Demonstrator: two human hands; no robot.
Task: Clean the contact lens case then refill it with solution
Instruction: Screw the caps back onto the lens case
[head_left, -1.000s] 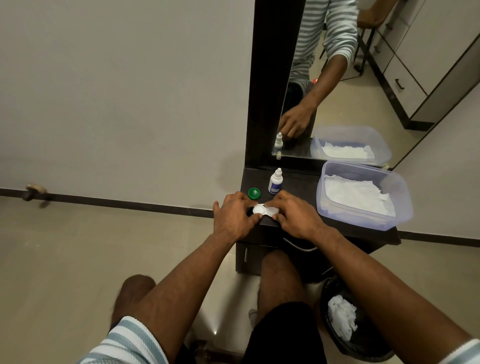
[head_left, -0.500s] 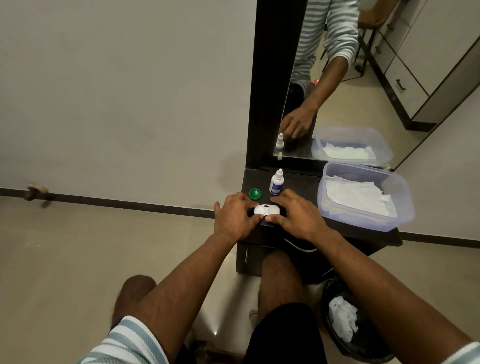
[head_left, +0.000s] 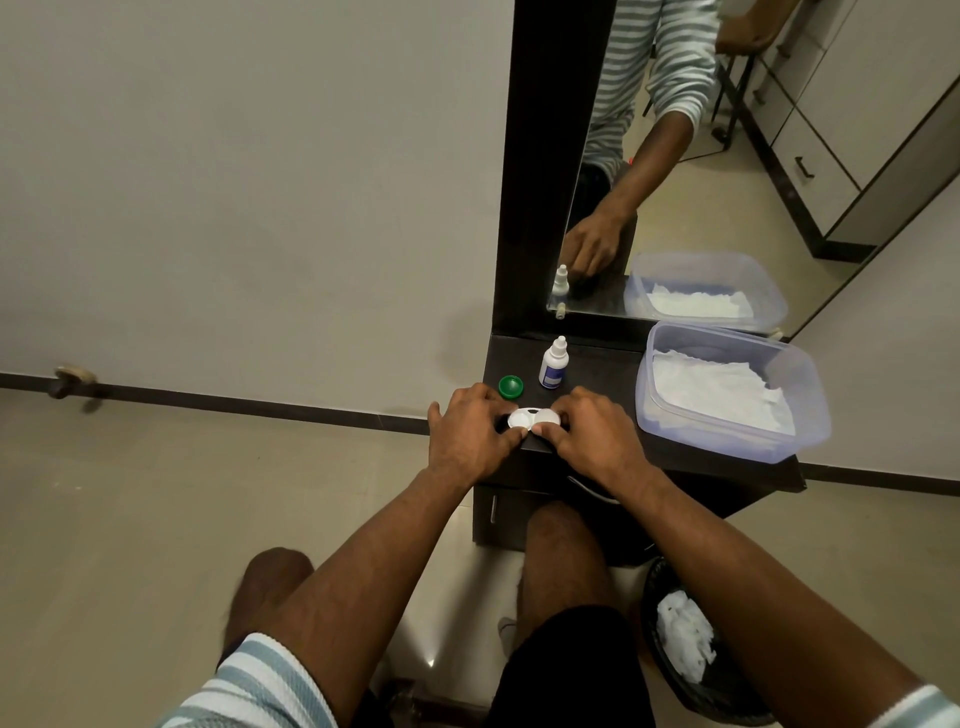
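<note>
A white contact lens case (head_left: 532, 417) with two round wells lies near the front edge of a small dark table (head_left: 602, 364). My left hand (head_left: 470, 434) grips its left end with curled fingers. My right hand (head_left: 595, 434) holds its right end, thumb tip pressing on the case's front rim. A small white solution bottle (head_left: 552, 364) with a blue label stands upright just behind the case. A green round cap (head_left: 510, 386) lies to the bottle's left, beside my left knuckles.
A clear plastic tub (head_left: 810, 410) holding white tissues sits on the table's right side. A mirror (head_left: 675, 156) rises behind the table. A black bin (head_left: 727, 696) with crumpled white tissue stands on the floor at lower right.
The white tissue that covered the case under my right hand a second ago is gone from view; both wells of the case now show. My hands stay at the case's two ends.
</note>
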